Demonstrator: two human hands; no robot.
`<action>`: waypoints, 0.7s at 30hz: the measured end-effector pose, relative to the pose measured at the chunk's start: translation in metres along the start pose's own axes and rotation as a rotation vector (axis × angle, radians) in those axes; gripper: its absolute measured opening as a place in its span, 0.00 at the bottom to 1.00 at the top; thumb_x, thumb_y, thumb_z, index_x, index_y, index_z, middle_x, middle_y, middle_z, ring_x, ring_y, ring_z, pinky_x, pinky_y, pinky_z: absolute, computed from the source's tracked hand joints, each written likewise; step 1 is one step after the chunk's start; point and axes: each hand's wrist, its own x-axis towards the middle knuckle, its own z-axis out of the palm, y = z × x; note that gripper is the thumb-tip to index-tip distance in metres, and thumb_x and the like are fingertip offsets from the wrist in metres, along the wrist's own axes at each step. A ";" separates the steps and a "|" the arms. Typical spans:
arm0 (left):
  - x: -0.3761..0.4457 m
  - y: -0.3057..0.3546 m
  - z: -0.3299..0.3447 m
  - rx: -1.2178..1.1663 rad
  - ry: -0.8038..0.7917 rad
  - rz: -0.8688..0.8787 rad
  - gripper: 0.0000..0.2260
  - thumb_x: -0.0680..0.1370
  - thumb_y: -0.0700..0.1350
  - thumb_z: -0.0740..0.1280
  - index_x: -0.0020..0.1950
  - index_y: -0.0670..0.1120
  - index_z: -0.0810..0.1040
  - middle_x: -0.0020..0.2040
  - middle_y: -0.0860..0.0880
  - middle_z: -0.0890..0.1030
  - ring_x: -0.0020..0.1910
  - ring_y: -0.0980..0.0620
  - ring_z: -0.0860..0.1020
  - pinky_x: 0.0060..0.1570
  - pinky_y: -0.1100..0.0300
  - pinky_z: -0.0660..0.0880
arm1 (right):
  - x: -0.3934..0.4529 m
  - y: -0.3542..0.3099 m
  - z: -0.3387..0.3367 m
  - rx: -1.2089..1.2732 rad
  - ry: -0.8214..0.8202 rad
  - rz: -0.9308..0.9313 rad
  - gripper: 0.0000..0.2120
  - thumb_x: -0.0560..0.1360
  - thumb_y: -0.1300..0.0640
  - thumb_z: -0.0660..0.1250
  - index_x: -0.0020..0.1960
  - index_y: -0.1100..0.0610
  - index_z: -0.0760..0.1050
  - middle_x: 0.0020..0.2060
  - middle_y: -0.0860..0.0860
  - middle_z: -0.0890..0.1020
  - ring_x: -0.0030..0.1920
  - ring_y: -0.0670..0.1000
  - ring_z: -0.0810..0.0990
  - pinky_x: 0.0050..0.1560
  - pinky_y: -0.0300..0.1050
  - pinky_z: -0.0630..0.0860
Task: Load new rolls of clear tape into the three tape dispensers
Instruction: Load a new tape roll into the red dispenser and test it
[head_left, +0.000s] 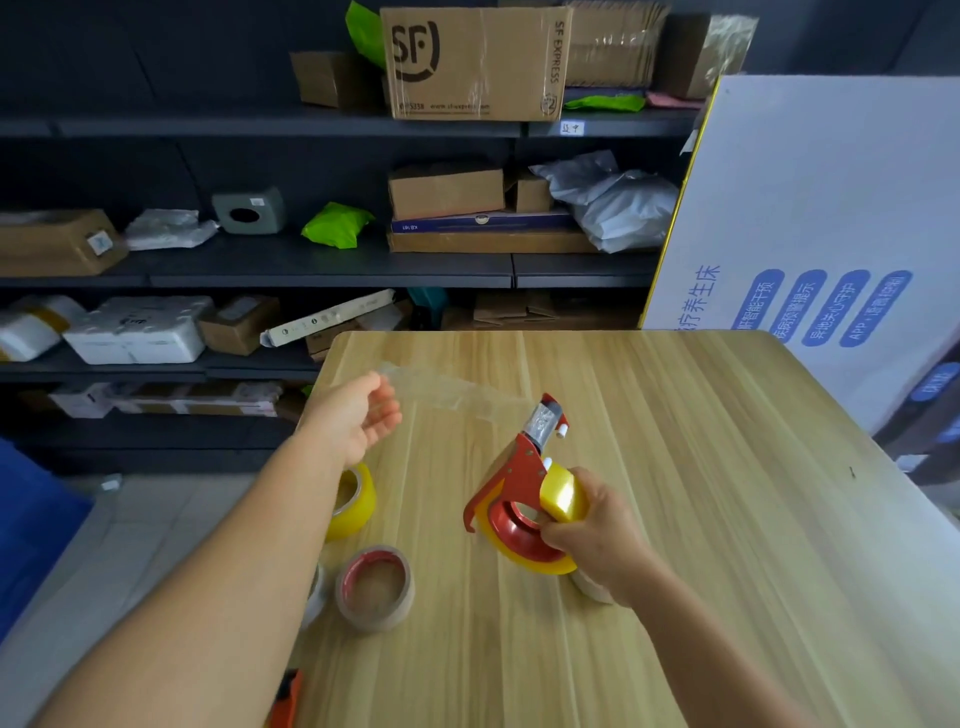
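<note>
A pale wooden desk (675, 467) fills the lower right of the view, with dark shelves (260, 265) of cardboard boxes and parcels behind it and a large white printed board (831, 208) leaning at the right.

Two bare arms reach over the desk. The right hand (597, 525) has its grip wrapped round a red tape dispenser (511, 480) with a yellowish roll of clear tape (561, 499) already seated on its hub; the fingers curl over the roll and the hub, holding the tool tilted just above the desk. A strip of clear tape (452, 392) runs from the dispenser's head up and left to the left hand (358, 415), whose fingers are loosely extended, palm turned inward; the end of the strip seems to sit at the fingertips, though a firm pinch cannot be made out.

Near the desk's left edge stands another yellowish roll (356, 501), partly hidden by the left forearm, and closer in lies a brownish roll with a red core (375, 587). An orange object (288, 696) peeks in at the bottom edge.

The drawn strip will likely be thin, limp and very sticky, prone to fold onto itself, so it is best held by its end. The dispenser is stiff and light; its frame or handle gives the surest hold.
</note>
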 end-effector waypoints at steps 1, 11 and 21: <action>0.000 -0.007 -0.001 -0.011 -0.005 -0.038 0.06 0.79 0.42 0.63 0.45 0.41 0.77 0.39 0.47 0.78 0.37 0.51 0.77 0.34 0.59 0.76 | -0.001 -0.002 0.000 0.031 -0.013 -0.002 0.17 0.54 0.54 0.71 0.42 0.47 0.75 0.33 0.45 0.81 0.35 0.47 0.81 0.36 0.45 0.77; -0.024 -0.064 0.007 -0.125 -0.105 -0.219 0.02 0.79 0.41 0.62 0.49 0.47 0.73 0.36 0.48 0.76 0.33 0.53 0.73 0.33 0.61 0.70 | -0.004 -0.021 -0.004 0.374 -0.078 -0.030 0.19 0.63 0.68 0.70 0.52 0.57 0.78 0.43 0.63 0.82 0.41 0.55 0.79 0.45 0.51 0.75; -0.032 -0.081 0.008 -0.190 -0.082 -0.187 0.11 0.77 0.33 0.59 0.49 0.49 0.72 0.38 0.47 0.74 0.34 0.52 0.71 0.36 0.60 0.70 | -0.001 -0.027 -0.006 0.414 -0.110 0.007 0.15 0.66 0.76 0.66 0.47 0.60 0.76 0.37 0.58 0.78 0.40 0.56 0.77 0.45 0.51 0.74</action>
